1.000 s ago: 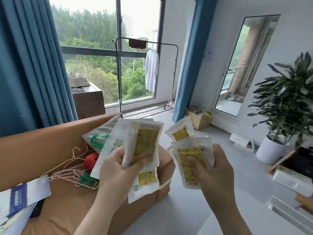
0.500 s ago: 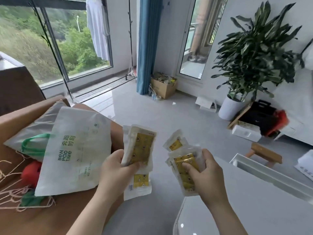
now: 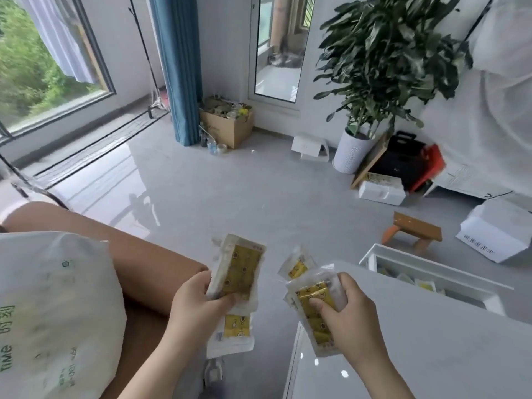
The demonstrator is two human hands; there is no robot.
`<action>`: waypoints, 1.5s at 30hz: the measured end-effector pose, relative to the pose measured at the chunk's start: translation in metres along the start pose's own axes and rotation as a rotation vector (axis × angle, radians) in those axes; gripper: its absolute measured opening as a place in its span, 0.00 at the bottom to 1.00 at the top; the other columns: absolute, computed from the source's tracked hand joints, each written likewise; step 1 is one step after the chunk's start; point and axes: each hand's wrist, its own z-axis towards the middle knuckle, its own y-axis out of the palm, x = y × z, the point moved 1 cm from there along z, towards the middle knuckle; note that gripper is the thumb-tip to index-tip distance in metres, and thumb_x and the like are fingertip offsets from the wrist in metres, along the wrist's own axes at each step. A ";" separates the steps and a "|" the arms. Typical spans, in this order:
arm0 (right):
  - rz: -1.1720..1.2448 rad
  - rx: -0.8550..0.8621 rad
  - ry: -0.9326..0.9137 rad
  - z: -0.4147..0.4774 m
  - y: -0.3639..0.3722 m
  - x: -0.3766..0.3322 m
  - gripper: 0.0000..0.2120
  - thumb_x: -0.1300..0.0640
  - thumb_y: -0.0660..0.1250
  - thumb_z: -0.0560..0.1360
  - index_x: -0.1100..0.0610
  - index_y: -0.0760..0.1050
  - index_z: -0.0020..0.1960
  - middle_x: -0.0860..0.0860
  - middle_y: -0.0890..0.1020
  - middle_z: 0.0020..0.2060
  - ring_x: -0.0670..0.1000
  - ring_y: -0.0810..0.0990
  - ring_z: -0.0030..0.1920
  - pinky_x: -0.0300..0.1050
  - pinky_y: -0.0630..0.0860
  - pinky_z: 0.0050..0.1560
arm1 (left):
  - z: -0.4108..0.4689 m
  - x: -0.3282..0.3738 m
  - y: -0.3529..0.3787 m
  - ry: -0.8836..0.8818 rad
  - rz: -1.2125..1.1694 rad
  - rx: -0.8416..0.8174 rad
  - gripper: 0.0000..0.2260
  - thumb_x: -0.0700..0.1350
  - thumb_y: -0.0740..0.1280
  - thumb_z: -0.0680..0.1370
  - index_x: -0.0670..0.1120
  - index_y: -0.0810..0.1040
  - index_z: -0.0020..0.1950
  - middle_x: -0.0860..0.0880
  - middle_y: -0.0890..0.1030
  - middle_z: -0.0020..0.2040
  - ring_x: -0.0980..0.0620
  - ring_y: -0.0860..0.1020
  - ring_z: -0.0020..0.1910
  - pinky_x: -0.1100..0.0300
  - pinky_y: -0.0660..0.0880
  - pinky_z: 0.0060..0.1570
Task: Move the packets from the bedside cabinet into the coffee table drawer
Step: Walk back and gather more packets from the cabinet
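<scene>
Left hand [image 3: 198, 300] pinches a fan of yellow-printed packets [image 3: 239, 272]; right hand [image 3: 348, 315] grips another bunch [image 3: 311, 300]. Packet count unclear from overlap. Open coffee table drawer [image 3: 431, 269] right, contents blurred.

yellow-white packets [image 3: 239, 269] held fanned, drawer [image 3: 431, 266] open

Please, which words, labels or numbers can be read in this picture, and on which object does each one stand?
"IME" (cut off at the picture edge) and "的刻": green print on the large white plastic bag.
Yellow-and-white packets held in the left hand and the right hand: print too blurred to read.
Brown cardboard box: marks too small.
</scene>
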 end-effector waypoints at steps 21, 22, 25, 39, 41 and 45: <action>0.006 0.389 0.311 0.270 -0.012 0.007 0.14 0.55 0.74 0.70 0.55 0.68 0.42 0.51 0.75 0.32 0.53 0.72 0.34 0.44 0.68 0.32 | 0.340 0.142 0.149 0.238 0.245 -0.478 0.14 0.42 0.73 0.64 0.35 0.70 0.38 0.47 0.71 0.30 0.49 0.70 0.30 0.56 0.65 0.32; 0.014 0.403 0.324 0.285 -0.017 0.013 0.14 0.55 0.74 0.70 0.55 0.68 0.42 0.51 0.76 0.33 0.53 0.73 0.34 0.47 0.70 0.34 | 0.354 0.150 0.164 0.246 0.251 -0.489 0.14 0.42 0.73 0.64 0.35 0.70 0.38 0.47 0.70 0.30 0.50 0.69 0.30 0.56 0.65 0.31; 0.027 0.431 0.354 0.329 -0.036 0.028 0.14 0.54 0.74 0.70 0.55 0.69 0.45 0.54 0.77 0.36 0.56 0.75 0.39 0.50 0.73 0.38 | 0.389 0.178 0.204 0.260 0.283 -0.527 0.14 0.43 0.72 0.64 0.36 0.72 0.40 0.46 0.72 0.31 0.49 0.70 0.30 0.55 0.66 0.31; 0.034 0.567 0.556 0.480 -0.116 0.088 0.14 0.54 0.73 0.71 0.56 0.66 0.43 0.49 0.69 0.32 0.51 0.68 0.35 0.47 0.67 0.36 | 0.519 0.287 0.374 0.381 0.472 -0.752 0.11 0.41 0.72 0.65 0.36 0.75 0.41 0.36 0.78 0.37 0.48 0.72 0.32 0.55 0.68 0.31; 0.051 0.600 0.605 0.502 -0.122 0.098 0.15 0.55 0.73 0.71 0.53 0.65 0.41 0.47 0.69 0.31 0.49 0.68 0.34 0.46 0.66 0.36 | 0.541 0.304 0.402 0.404 0.494 -0.791 0.09 0.40 0.72 0.66 0.37 0.75 0.41 0.38 0.78 0.37 0.48 0.73 0.32 0.55 0.68 0.31; 0.062 0.664 0.685 0.546 -0.139 0.106 0.17 0.56 0.73 0.71 0.48 0.64 0.39 0.45 0.65 0.29 0.46 0.65 0.31 0.45 0.65 0.36 | 0.584 0.346 0.456 0.473 0.546 -0.871 0.09 0.40 0.72 0.67 0.38 0.76 0.41 0.40 0.77 0.35 0.49 0.71 0.31 0.58 0.66 0.30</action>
